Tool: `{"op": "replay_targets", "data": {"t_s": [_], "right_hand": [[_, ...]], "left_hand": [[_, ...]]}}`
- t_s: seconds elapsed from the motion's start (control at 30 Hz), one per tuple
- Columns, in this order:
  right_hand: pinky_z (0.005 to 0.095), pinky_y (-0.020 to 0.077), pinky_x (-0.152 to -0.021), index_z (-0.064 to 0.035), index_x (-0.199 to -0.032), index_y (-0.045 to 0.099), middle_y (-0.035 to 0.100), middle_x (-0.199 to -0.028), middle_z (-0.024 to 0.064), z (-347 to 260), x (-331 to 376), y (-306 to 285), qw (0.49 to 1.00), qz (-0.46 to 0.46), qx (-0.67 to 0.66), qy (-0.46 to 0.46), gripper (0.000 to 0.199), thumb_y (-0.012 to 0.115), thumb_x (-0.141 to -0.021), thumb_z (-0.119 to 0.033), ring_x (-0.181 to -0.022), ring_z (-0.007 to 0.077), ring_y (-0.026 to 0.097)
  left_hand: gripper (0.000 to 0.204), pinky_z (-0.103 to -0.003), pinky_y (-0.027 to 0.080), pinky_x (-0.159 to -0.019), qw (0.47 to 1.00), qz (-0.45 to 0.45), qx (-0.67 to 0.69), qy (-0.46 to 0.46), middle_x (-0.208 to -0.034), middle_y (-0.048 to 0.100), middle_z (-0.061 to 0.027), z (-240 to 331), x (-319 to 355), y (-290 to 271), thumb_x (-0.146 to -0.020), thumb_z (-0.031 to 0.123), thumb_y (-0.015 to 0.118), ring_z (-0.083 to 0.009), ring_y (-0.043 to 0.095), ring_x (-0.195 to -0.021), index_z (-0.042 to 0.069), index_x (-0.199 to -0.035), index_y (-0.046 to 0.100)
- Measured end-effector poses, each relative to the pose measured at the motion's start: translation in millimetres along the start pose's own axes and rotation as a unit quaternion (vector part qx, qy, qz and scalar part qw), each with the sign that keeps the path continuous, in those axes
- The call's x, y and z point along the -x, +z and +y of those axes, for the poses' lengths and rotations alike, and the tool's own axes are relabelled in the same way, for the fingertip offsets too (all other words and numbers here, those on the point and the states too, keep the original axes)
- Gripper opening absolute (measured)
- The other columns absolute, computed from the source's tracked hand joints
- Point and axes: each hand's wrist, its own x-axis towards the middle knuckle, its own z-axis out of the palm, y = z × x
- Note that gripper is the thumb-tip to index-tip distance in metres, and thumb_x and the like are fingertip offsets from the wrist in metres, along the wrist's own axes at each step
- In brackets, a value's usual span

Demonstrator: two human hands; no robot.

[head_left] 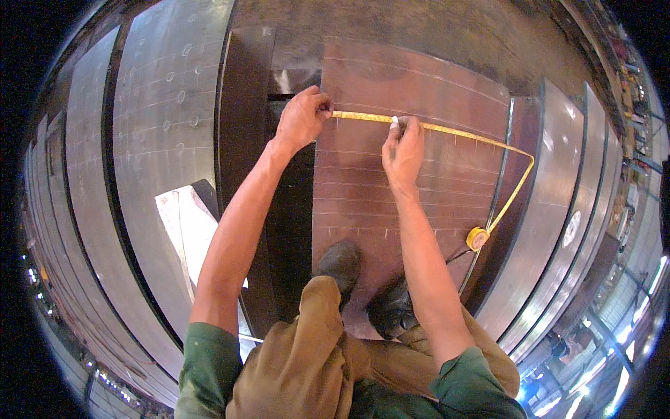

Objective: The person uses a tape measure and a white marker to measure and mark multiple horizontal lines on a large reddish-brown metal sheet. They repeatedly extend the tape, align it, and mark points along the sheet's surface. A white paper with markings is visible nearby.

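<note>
A yellow tape measure (pixel 477 239) lies near the right edge of a reddish-brown metal plate (pixel 363 188). Its blade (pixel 460 130) runs up past that edge, bends sharply, and crosses the plate leftward. At the plate's left edge, my left hand (pixel 301 120) pinches the blade's end between closed fingers. My right hand (pixel 405 150) is closed on a short white piece of chalk (pixel 395 120), its tip at the blade about a third of the way across. Several pale lines and short marks run over the plate.
My boots (pixel 340 267) rest on the plate's near part. Grey metal plates (pixel 167 105) stand at the left, more (pixel 551 167) at the right. A white sheet (pixel 187 227) lies beside my left forearm. A dark gap (pixel 292 209) borders the brown plate's left edge.
</note>
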Motion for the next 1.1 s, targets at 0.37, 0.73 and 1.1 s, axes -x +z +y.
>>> {"op": "replay_targets", "data": {"t_s": [0.37, 0.73, 1.1], "right_hand": [[0.0492, 0.0519, -0.079, -0.0027, -0.105, 0.072, 0.071, -0.100, 0.0222, -59.7, 6.2, 34.8, 0.983, -0.181, -0.020, 0.035, 0.018, 0.067, -0.090, -0.012, -0.091, 0.0430, 0.066], [0.0461, 0.0525, -0.077, -0.0020, -0.104, 0.073, 0.069, -0.093, 0.0194, -59.1, 17.4, 44.1, 0.983, -0.167, -0.031, 0.071, 0.021, 0.072, -0.085, -0.011, -0.085, 0.0400, 0.067], [0.0449, 0.0515, -0.073, -0.0027, -0.106, 0.073, 0.067, -0.090, 0.0188, -63.2, 14.2, 39.5, 0.982, -0.173, -0.047, 0.052, 0.019, 0.070, -0.090, -0.014, -0.081, 0.0398, 0.066]], "left_hand": [[0.013, -0.049, 0.050, -0.082, 0.996, 0.066, 0.021, 0.049, -0.095, 0.062, -0.0158, -1.6, 3.5, 0.5, -0.082, 0.005, 0.072, -0.0400, 0.062, -0.096, 0.000, -0.094, 0.071], [0.016, -0.049, 0.051, -0.084, 0.998, 0.003, 0.061, 0.025, -0.098, 0.060, -0.0170, -13.8, -2.9, 2.4, -0.083, 0.012, 0.073, -0.0424, 0.061, -0.096, 0.002, -0.096, 0.070], [0.014, -0.048, 0.050, -0.086, 0.997, -0.010, 0.076, 0.005, -0.097, 0.061, -0.0146, -9.3, -3.7, -2.1, -0.083, 0.007, 0.073, -0.0393, 0.062, -0.099, 0.002, -0.096, 0.071]]}}
